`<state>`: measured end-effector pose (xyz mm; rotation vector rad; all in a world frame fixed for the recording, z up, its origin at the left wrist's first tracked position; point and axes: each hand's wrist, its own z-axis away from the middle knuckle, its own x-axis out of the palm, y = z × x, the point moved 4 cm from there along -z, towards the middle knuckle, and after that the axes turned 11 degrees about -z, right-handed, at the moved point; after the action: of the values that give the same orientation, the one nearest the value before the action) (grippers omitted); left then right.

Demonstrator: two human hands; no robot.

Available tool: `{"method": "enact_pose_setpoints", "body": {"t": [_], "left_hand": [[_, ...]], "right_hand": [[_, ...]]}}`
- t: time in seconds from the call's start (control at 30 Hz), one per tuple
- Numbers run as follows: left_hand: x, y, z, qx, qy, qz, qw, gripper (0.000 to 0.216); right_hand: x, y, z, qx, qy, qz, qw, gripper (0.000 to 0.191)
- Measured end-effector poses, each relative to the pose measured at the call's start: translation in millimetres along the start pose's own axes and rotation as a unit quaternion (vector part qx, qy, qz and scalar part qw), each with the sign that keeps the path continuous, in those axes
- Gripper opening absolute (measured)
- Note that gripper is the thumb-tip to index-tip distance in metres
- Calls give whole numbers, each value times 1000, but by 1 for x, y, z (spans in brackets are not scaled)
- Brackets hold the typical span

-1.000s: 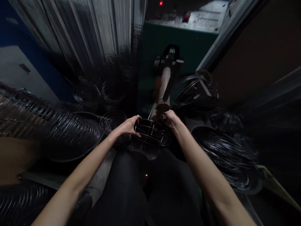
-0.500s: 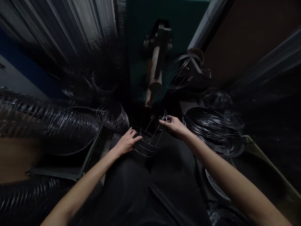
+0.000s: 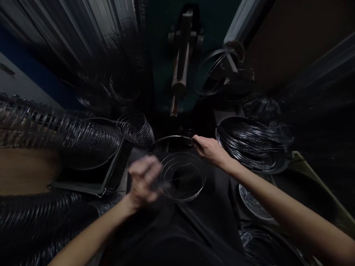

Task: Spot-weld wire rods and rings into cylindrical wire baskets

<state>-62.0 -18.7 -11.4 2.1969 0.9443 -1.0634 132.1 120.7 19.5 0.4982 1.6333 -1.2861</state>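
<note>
My right hand (image 3: 208, 147) is closed, its thumb and fingers pinching a thin metal wire ring (image 3: 174, 136) that arcs to the left. My left hand (image 3: 144, 181) is smeared by motion, beside the left edge of a round wire frame (image 3: 191, 199). Whether its fingers touch that frame cannot be made out. The frame shows as several thin hoops above the dark cloth over my lap (image 3: 180, 229). Beyond my hands, a copper-coloured machine arm (image 3: 179, 81) points down toward me.
Left of my hands stands a coil of wire rings (image 3: 135, 127), with a long stack of rings (image 3: 91, 136) over a dark crate (image 3: 80, 184). To the right, a basin (image 3: 277, 170) holds many wires, and a round bowl (image 3: 246, 195) sits below it. Wire hoops (image 3: 213, 70) hang near the machine.
The wire frame between my hands has come down toward my lap and now faces up. My left hand has moved left and nearer to me. My right hand now has the wire ring.
</note>
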Motion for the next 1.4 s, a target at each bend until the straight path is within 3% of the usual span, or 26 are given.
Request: {"method": "enact_pose_setpoints", "body": {"t": [0.07, 0.13, 0.2, 0.27, 0.33, 0.43, 0.5, 0.6, 0.67, 0.7, 0.77, 0.83, 0.9, 1.0, 1.07, 1.13, 1.27, 1.33, 1.4], "left_hand": [[-29, -43, -11, -189, 25, 34, 981, 63], [-37, -62, -25, -288, -49, 176, 940, 52], [-29, -53, -39, -330, -141, 365, 859, 47], [-14, -29, -51, -353, -188, 520, 755, 48], [7, -6, -62, -355, -193, 626, 667, 51], [44, 7, -76, -373, -178, 709, 571, 56], [66, 1, -82, -405, -163, 727, 531, 53], [85, -12, -88, -431, -130, 740, 499, 42], [89, -17, -91, -430, -120, 751, 486, 38], [91, -18, -93, -428, -120, 755, 482, 37], [95, -20, -95, -428, -130, 752, 485, 37], [102, -23, -97, -432, -133, 732, 510, 40], [110, -25, -100, -433, -145, 700, 550, 43], [118, -28, -106, -405, -189, 659, 605, 50], [113, -33, -108, -374, -221, 630, 644, 56], [94, -39, -99, -342, -236, 573, 707, 56], [40, -40, -43, -255, -219, 370, 866, 52], [29, -27, -3, -163, -244, 282, 913, 63], [34, -14, 31, -80, -250, 199, 944, 65]], "right_hand": [[-2, -3, 2, -35, 20, -29, 999, 16], [-3, -1, -4, -40, 46, -66, 996, 18], [3, 4, -17, -27, 58, -111, 992, 19], [14, 10, -37, -9, 48, -158, 986, 20], [27, 14, -56, -3, 32, -198, 980, 21], [40, 18, -71, 15, 23, -209, 978, 23], [42, 22, -62, 59, 30, -165, 984, 29], [43, 27, -22, 97, 21, -142, 985, 25], [49, 27, 12, 106, -20, -244, 964, 23], [54, 25, 28, 122, -43, -323, 938, 25], [67, 18, 53, 174, -72, -476, 859, 41], [81, 6, 66, 226, -101, -572, 782, 62], [91, -9, 68, 255, -146, -608, 737, 67], [95, -20, 59, 263, -182, -599, 734, 49], [90, -18, 50, 256, -150, -595, 747, 41], [83, -12, 44, 255, -103, -609, 744, 38], [77, -5, 45, 284, -88, -618, 727, 36], [72, -5, 44, 292, -83, -615, 728, 36], [67, -7, 42, 295, -100, -610, 728, 33]]}}
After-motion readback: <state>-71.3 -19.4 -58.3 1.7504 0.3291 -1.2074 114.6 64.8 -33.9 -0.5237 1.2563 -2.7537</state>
